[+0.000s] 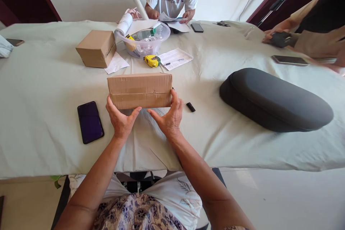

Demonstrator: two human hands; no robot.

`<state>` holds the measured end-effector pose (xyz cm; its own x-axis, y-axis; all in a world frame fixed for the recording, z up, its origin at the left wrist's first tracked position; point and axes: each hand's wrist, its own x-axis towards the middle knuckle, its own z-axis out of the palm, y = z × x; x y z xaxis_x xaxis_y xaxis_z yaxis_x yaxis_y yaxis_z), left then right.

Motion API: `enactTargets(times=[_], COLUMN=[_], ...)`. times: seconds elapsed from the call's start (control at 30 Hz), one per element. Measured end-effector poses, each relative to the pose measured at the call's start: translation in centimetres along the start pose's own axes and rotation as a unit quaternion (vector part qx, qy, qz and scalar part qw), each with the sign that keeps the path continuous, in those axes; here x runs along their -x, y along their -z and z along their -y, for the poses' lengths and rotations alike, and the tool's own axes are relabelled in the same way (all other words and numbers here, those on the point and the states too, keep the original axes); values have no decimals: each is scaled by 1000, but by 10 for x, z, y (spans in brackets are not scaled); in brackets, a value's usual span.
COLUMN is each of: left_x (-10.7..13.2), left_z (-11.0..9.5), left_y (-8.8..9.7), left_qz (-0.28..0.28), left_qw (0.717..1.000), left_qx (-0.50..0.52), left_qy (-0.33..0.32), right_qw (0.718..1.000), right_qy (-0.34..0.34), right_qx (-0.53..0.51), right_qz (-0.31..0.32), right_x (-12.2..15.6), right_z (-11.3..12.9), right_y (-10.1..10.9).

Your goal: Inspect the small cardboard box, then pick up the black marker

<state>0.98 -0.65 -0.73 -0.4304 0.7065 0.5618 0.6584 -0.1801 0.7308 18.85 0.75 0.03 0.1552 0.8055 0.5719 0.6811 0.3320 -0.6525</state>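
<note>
Two arms (101,171) outstretched, left hand (120,123) and right hand (171,119) clasping cardboard box (140,91), thumbs (134,115) inward

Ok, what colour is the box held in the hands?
The box is light brown, seen best in the head view.
</note>
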Motion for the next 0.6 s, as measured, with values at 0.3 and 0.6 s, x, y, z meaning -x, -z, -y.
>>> enactTargets(times=[0.3, 0.6], left_x=[5, -2], left_z=[-9, -3], left_y=[-5, 1], left_qz=[4, -1], left_qw=[999, 999], left_qx=[-25, 12], left_qy=[22, 30], right_qw=[999, 995], right_qy=[-24, -37], right_qx=[15, -92], right_qz=[15, -23], right_x=[2, -6], right_z=[4, -16], right_y=[-4, -6])
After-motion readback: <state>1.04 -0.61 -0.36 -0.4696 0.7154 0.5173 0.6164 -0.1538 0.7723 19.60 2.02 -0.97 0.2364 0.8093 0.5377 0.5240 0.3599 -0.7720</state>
